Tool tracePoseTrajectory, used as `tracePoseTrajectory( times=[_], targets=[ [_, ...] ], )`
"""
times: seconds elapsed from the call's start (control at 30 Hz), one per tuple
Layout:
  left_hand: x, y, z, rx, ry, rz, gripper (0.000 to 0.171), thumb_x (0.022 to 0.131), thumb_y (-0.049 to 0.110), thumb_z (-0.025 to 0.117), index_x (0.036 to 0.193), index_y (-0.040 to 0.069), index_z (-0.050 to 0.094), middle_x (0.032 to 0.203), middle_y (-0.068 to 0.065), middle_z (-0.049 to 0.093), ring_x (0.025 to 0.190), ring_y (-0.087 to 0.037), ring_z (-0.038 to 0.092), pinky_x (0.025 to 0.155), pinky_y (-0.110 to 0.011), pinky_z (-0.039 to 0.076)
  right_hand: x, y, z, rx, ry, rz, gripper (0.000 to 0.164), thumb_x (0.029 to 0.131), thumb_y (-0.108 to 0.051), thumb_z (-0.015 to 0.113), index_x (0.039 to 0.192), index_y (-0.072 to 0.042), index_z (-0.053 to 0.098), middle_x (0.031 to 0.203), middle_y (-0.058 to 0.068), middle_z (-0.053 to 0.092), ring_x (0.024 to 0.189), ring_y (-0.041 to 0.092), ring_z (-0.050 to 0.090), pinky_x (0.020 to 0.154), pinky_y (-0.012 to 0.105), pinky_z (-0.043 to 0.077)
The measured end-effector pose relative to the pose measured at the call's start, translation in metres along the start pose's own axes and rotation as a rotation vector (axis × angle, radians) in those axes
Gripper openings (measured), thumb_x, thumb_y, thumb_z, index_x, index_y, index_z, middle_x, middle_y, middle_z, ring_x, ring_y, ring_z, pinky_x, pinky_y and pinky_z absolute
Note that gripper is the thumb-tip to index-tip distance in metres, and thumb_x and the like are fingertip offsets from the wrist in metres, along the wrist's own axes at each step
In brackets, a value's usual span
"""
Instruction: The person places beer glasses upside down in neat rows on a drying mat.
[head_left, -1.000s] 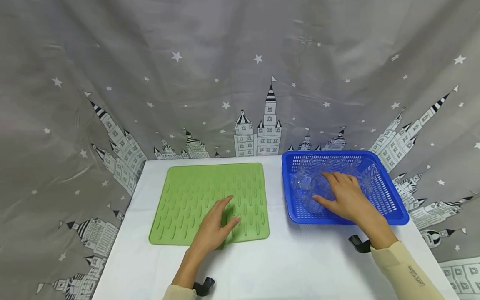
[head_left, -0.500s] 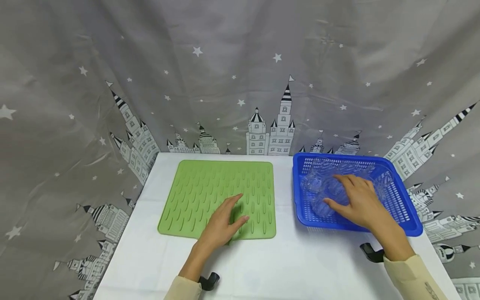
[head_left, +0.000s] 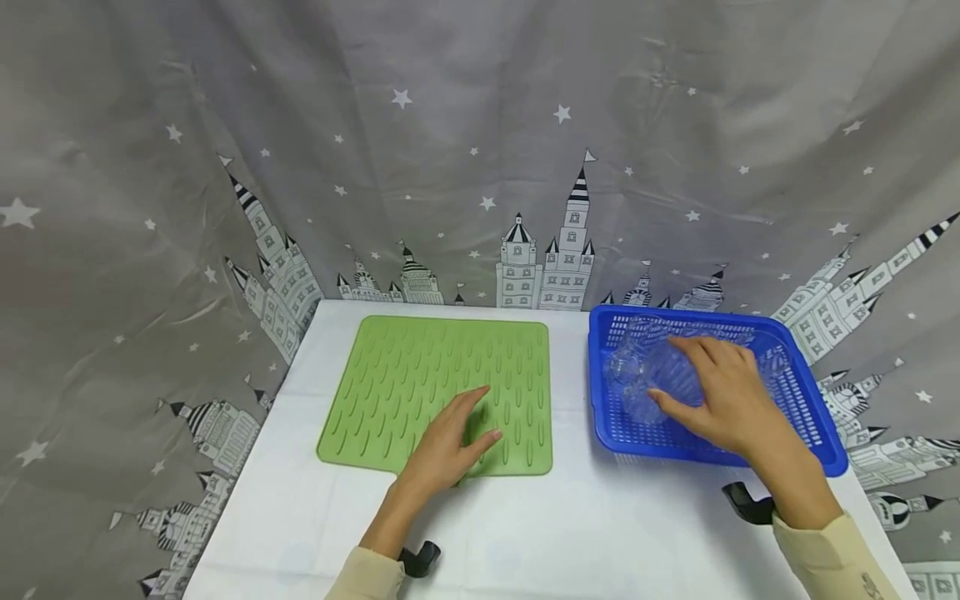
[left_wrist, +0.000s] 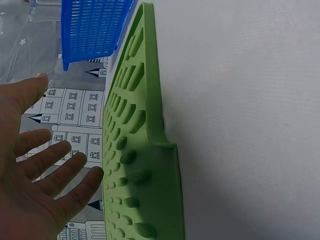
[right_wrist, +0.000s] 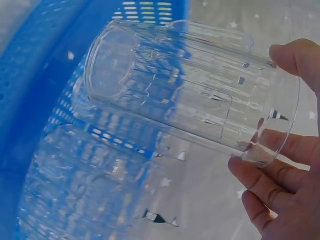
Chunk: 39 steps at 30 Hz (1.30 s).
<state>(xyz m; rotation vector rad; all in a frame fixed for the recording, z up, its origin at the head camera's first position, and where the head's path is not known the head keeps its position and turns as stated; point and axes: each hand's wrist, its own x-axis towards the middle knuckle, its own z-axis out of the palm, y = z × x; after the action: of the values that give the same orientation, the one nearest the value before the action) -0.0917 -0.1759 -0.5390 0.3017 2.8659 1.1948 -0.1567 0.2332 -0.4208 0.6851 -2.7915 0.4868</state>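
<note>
My right hand (head_left: 727, 400) is over the blue basket (head_left: 660, 448), pinching a clear, ribbed cup (right_wrist: 170, 95) at its rim. The thumb is on one side of the rim and the fingers on the other. In the right wrist view this cup lies tilted, its round base toward the basket wall. More clear cups (right_wrist: 80, 185) lie below it in the basket, blurred together. My left hand (head_left: 446, 442) holds nothing; its fingers are loosely extended over the front part of the green ridged mat (head_left: 420, 358), thumb spread apart.
Mat and basket stand on a white-covered table (head_left: 525, 542), the mat left and the basket right, with a strip of cloth between them. Behind the table hangs a grey curtain (head_left: 450, 125) printed with castles and stars. A black wrist mount (head_left: 420, 558) shows below the left hand.
The head view has turned, so the table, mat and basket appear further right. Both hands keep nearly the same places over the mat and the basket.
</note>
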Motion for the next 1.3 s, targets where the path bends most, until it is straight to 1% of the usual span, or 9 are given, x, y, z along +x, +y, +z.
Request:
tracePoseTrajectory(
  times=[0.2, 0.43, 0.57, 0.73, 0.77, 0.97, 1.13, 1.2, 1.3],
  targets=[
    [0.0, 0.001, -0.001, -0.007, -0.002, 0.013, 0.076, 0.104, 0.05, 0.069, 0.169, 0.029, 0.035, 0.17, -0.002, 0.047, 0.158, -0.03, 0.046, 0.129, -0.056, 0.042, 0.003, -0.009, -0.009, -0.005, 0.014, -0.026, 0.08, 0.086, -0.044, 0.085, 0.15, -0.006, 0.056, 0.139, 0.023, 0.064, 0.136, 0.046, 0.053, 0.115, 0.068, 0.035],
    [-0.001, 0.002, -0.001, 0.002, -0.005, 0.011, 0.077, 0.104, 0.049, 0.069, 0.169, 0.028, 0.035, 0.169, -0.003, 0.047, 0.158, -0.03, 0.046, 0.129, -0.055, 0.042, 0.008, -0.016, -0.016, 0.012, 0.066, -0.08, 0.083, 0.083, -0.043, 0.087, 0.152, -0.008, 0.056, 0.14, 0.023, 0.063, 0.134, 0.046, 0.053, 0.109, 0.068, 0.037],
    [-0.001, 0.003, -0.001, 0.003, 0.0, 0.007, 0.077, 0.104, 0.049, 0.07, 0.169, 0.027, 0.035, 0.169, -0.003, 0.047, 0.158, -0.03, 0.046, 0.129, -0.055, 0.042, 0.011, -0.02, -0.019, 0.016, 0.074, -0.1, 0.084, 0.083, -0.043, 0.088, 0.152, -0.007, 0.056, 0.141, 0.023, 0.063, 0.133, 0.046, 0.053, 0.109, 0.067, 0.037],
    [-0.001, 0.003, 0.0, 0.011, 0.001, 0.008, 0.077, 0.104, 0.049, 0.07, 0.169, 0.03, 0.035, 0.169, -0.003, 0.047, 0.157, -0.03, 0.047, 0.129, -0.055, 0.042, 0.013, -0.026, -0.021, 0.018, 0.07, -0.114, 0.083, 0.083, -0.042, 0.087, 0.152, -0.006, 0.056, 0.14, 0.023, 0.063, 0.133, 0.046, 0.053, 0.112, 0.068, 0.037],
    [-0.001, 0.004, 0.0, 0.008, 0.002, 0.011, 0.077, 0.103, 0.049, 0.07, 0.169, 0.029, 0.035, 0.169, -0.003, 0.047, 0.157, -0.03, 0.047, 0.129, -0.055, 0.042, 0.013, -0.027, -0.021, 0.019, 0.072, -0.118, 0.083, 0.083, -0.041, 0.087, 0.152, -0.006, 0.056, 0.14, 0.023, 0.063, 0.133, 0.046, 0.053, 0.113, 0.068, 0.037],
    [-0.001, 0.003, 0.005, -0.004, -0.005, 0.021, 0.076, 0.104, 0.05, 0.069, 0.169, 0.03, 0.035, 0.17, -0.002, 0.046, 0.158, -0.028, 0.046, 0.13, -0.054, 0.042, 0.02, -0.035, -0.022, 0.047, 0.102, -0.155, 0.081, 0.082, -0.039, 0.088, 0.149, -0.004, 0.058, 0.139, 0.021, 0.064, 0.132, 0.044, 0.054, 0.115, 0.066, 0.037],
    [-0.001, 0.004, 0.007, 0.0, -0.013, 0.01, 0.076, 0.104, 0.05, 0.069, 0.169, 0.033, 0.033, 0.17, 0.0, 0.046, 0.158, -0.027, 0.046, 0.13, -0.052, 0.041, 0.027, -0.044, -0.021, 0.053, 0.087, -0.168, 0.081, 0.083, -0.04, 0.087, 0.149, -0.003, 0.058, 0.14, 0.021, 0.063, 0.132, 0.043, 0.054, 0.116, 0.065, 0.037],
    [-0.001, 0.006, 0.008, -0.002, -0.012, 0.007, 0.077, 0.104, 0.049, 0.069, 0.169, 0.033, 0.033, 0.17, -0.001, 0.046, 0.158, -0.027, 0.046, 0.131, -0.052, 0.041, 0.029, -0.047, -0.02, 0.052, 0.079, -0.171, 0.081, 0.084, -0.041, 0.086, 0.15, -0.004, 0.057, 0.14, 0.022, 0.063, 0.133, 0.043, 0.054, 0.117, 0.065, 0.036],
    [-0.002, 0.008, 0.009, -0.006, -0.008, 0.012, 0.076, 0.104, 0.049, 0.07, 0.169, 0.03, 0.035, 0.17, -0.002, 0.047, 0.157, -0.028, 0.047, 0.13, -0.052, 0.041, 0.031, -0.05, -0.018, 0.058, 0.091, -0.192, 0.08, 0.084, -0.041, 0.085, 0.15, -0.004, 0.058, 0.139, 0.021, 0.064, 0.132, 0.043, 0.054, 0.115, 0.065, 0.037]
  ],
)
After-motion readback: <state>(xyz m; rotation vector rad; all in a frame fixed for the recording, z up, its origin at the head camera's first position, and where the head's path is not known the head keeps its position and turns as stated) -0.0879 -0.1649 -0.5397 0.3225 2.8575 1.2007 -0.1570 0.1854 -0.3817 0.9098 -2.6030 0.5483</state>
